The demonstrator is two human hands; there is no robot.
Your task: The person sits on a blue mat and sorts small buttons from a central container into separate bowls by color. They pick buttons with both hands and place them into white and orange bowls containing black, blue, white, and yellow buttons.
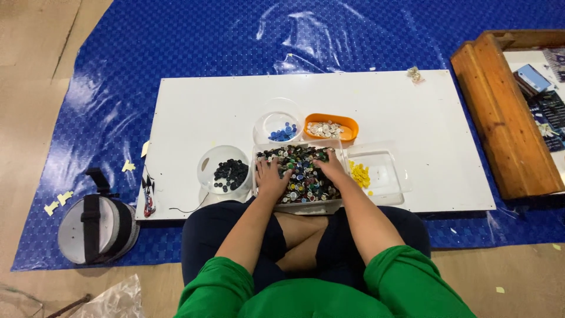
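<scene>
On the far left, on the blue mat [94, 106], sits a round grey and black case [97, 228] w/ a strap. Small yellow bits lie near it. Next comes the big white board [412, 118] on the mat.

On the board, left side, a clear round bowl [224, 171] holds black buttons. Just right of it is the clear tray [298, 176], packed full w/ mixed buttons of many colours. It sits at the near edge of the board, right in front of the person's crossed legs.

The left hand [272, 176] lies flat on the button pile, palm down, fingers spread apart, gripping nothing I can see. The right hand [331, 167] is on the pile too, at the tray's right side, fingers bent down into the buttons; can't tell if it pinches one.

Behind the tray: a clear bowl [278, 126] w/ blue buttons, then an orange dish [331, 128] w/ pale buttons. Right of the tray, touching it, a clear box [379, 174] has yellow buttons at its left end.

Far right, off the board, a wooden tray [506, 118] rests on the mat.
</scene>
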